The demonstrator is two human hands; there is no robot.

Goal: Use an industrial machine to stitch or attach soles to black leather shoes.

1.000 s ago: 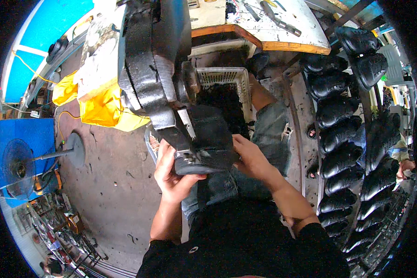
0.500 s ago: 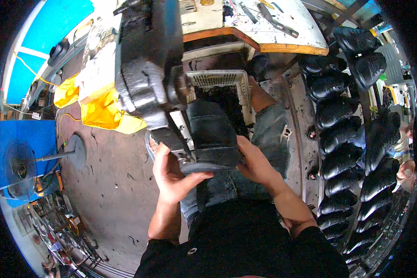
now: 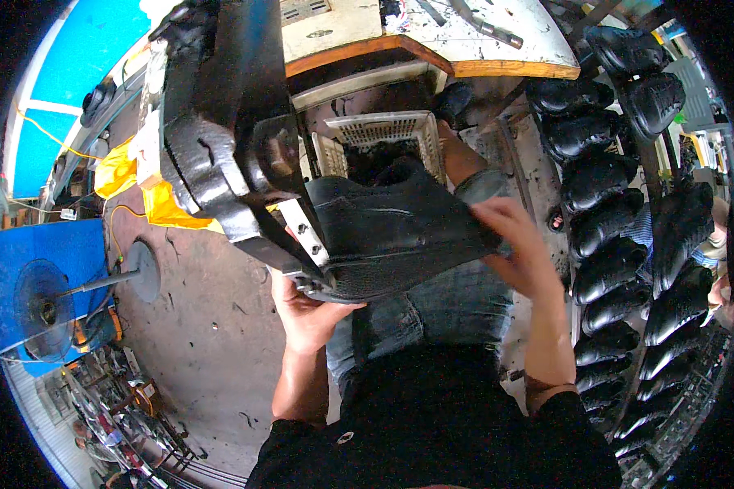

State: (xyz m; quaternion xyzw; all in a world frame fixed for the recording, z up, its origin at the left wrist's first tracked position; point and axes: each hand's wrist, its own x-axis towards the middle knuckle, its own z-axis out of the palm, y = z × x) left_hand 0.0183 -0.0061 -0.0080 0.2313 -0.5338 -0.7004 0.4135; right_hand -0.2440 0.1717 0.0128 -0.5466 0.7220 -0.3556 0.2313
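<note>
The shoe [image 3: 400, 232] looks like matt leather, or something close to it, grainy along its near side. The machine [image 3: 208, 155] gleams beside it, dark glossy metal, with a smooth, bright metal plate [image 3: 308, 236]. I see a hard plastic basket [image 3: 383, 120], a wooden bench edge [image 3: 518, 68], faded denim jeans [image 3: 400, 326] and a dull, scuffed floor [image 3: 204, 326].

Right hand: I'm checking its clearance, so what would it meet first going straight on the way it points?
The black shoe upper, whose right end the right hand seems to touch; nothing shows between them, though exact depth is unclear.
</note>
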